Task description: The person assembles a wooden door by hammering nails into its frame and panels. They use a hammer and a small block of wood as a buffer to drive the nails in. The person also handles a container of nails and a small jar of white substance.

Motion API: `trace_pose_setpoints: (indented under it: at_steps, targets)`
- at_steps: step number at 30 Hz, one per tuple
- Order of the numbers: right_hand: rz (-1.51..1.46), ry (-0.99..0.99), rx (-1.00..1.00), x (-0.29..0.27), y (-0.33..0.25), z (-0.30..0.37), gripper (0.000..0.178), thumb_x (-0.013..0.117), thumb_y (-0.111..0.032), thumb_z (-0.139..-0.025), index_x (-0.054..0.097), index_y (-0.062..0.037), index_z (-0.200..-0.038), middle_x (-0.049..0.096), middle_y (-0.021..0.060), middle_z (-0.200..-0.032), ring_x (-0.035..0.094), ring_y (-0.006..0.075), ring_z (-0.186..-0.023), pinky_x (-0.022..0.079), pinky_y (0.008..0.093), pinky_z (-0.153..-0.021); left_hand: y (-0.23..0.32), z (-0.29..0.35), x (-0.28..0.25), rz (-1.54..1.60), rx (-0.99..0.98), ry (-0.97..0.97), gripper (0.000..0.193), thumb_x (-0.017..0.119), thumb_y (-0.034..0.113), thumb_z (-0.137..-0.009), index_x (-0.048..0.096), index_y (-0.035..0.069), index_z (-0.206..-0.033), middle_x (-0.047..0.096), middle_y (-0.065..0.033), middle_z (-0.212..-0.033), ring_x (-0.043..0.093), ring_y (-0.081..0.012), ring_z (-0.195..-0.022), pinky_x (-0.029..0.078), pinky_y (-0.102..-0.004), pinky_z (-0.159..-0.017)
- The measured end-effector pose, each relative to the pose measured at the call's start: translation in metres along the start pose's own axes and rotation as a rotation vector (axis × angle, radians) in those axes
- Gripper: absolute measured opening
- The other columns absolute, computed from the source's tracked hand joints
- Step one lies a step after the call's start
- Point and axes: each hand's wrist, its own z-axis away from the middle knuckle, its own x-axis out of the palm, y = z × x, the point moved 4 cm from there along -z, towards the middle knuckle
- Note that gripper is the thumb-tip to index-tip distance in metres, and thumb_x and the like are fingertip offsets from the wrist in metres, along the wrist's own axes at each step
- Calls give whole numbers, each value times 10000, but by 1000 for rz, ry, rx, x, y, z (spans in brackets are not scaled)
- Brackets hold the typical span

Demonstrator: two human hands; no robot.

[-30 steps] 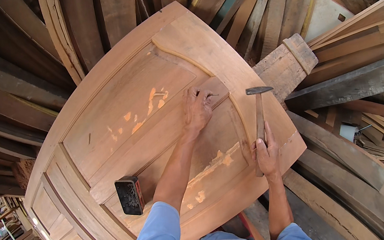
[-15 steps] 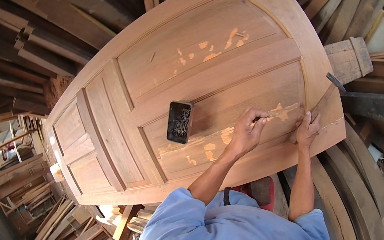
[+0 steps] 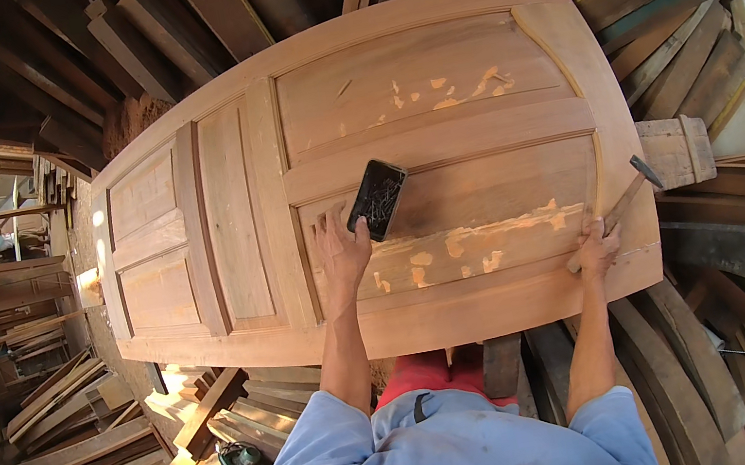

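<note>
Phone: black, flat on wooden door, near centre
Left hand: fingers spread, touching phone's 7 o'clock edge
Right hand: closed round hammer, door's 4 o'clock edge

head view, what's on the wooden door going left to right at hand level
left hand → black phone → pale filler patches → right hand → hammer, all on the wooden door
</note>
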Motion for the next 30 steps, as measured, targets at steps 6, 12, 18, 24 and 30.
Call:
trace_pose_setpoints:
  at_steps: [6,12,18,24,30]
  targets:
    - [-5,-333,44,-2,-2,37,340,595,-247,-1051,599,45,-1227,649,60,-805,590,126,-539,449,283,-458,-49,-16,42,231,-235,-399,381,698,220,-935,679,1,-1247,718,-272,-1007,696,-468,-991,543,-540,-899]
    - [603,-340,-261,25,-29,132,415,604,-235,-1052,587,32,-1370,684,211,-1020,683,321,-873,549,420,-780,-53,-19,39,210,-129,-534,300,641,199,-951,738,8,-1161,695,-289,-981,682,-479,-935,553,-536,-847]
    - [547,-274,-749,126,-161,198,370,693,-235,-988,707,-3,-1276,529,284,-1429,512,444,-1305,358,579,-1121,-60,-1,47,389,-191,-358,325,607,200,-948,737,22,-1187,695,-288,-992,678,-487,-938,558,-545,-842]
    - [830,-630,-891,268,-198,222,307,745,-229,-913,779,-105,-1192,410,239,-1572,400,471,-1401,309,586,-1186,-59,1,47,459,-174,-340,384,587,221,-942,714,68,-1271,700,-260,-1046,681,-475,-993,560,-534,-868]
    - [1182,-739,-849,313,-181,227,330,750,-131,-847,782,-136,-1175,342,226,-1624,304,493,-1486,249,609,-1241,-59,2,49,447,-217,-347,413,584,224,-918,714,95,-1288,694,-235,-1085,675,-458,-1029,564,-529,-889]
